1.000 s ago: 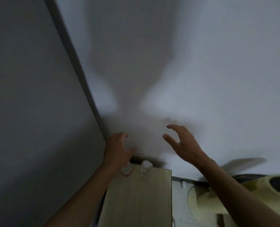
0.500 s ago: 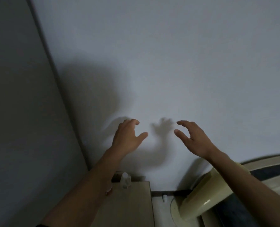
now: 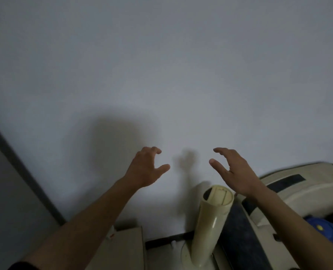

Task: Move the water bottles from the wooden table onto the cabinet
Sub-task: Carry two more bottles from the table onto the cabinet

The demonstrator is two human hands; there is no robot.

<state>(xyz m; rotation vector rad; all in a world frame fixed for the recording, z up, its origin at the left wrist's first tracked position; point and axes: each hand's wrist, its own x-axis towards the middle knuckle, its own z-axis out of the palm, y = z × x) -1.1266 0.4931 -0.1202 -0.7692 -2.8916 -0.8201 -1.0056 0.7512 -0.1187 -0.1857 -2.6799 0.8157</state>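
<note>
My left hand (image 3: pixel 147 168) and my right hand (image 3: pixel 232 170) are raised side by side in front of the pale wall, apart from each other. Both hold nothing, with fingers loosely curved and thumbs spread. Below my left forearm lies the light wooden top of the cabinet (image 3: pixel 126 250). At its back edge a small clear piece with a red mark (image 3: pixel 110 234), possibly part of a water bottle, peeks out beside my forearm; the rest is hidden. The wooden table is out of view.
A cream tube (image 3: pixel 213 217) stands upright just right of the cabinet, under my right hand. A cream and black appliance (image 3: pixel 305 190) lies at the right with a blue object (image 3: pixel 326 229) below it. A dark vertical strip (image 3: pixel 19 168) runs along the left wall.
The view has swung right and up. Both hands lifted away from the two bottles on the cabinet top, which have slipped almost out of view; the cream tube and appliance came into view.
</note>
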